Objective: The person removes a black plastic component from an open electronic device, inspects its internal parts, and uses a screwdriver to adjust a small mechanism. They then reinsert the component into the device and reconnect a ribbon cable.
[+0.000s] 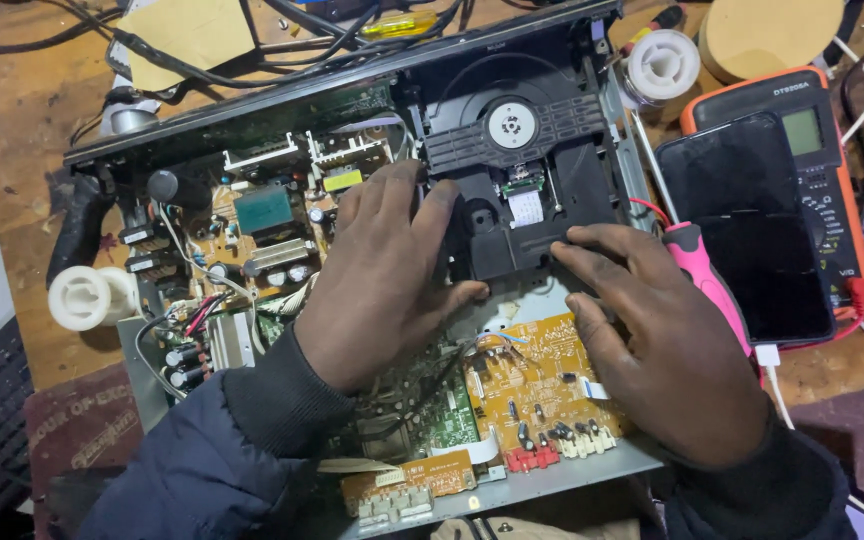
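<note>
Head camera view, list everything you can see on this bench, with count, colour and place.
Opened disc player chassis: one, grey metal, centre of the wooden bench.
Disc drive mechanism: one, black with white hub, upper middle of the chassis.
Circuit boards: several, orange-brown and green, left and lower parts of the chassis.
Multimeter: one, orange and grey, right.
Phone: one, black, lying partly on the multimeter.
Screwdriver: one, pink handle, between chassis and phone.
White spools: two, one at left edge, one at top right.
Yellow-handled tool: one, top centre.
Left hand: on the boards, fingertips touching the drive's left edge.
Right hand: fingertips on the drive's lower right edge.
</note>
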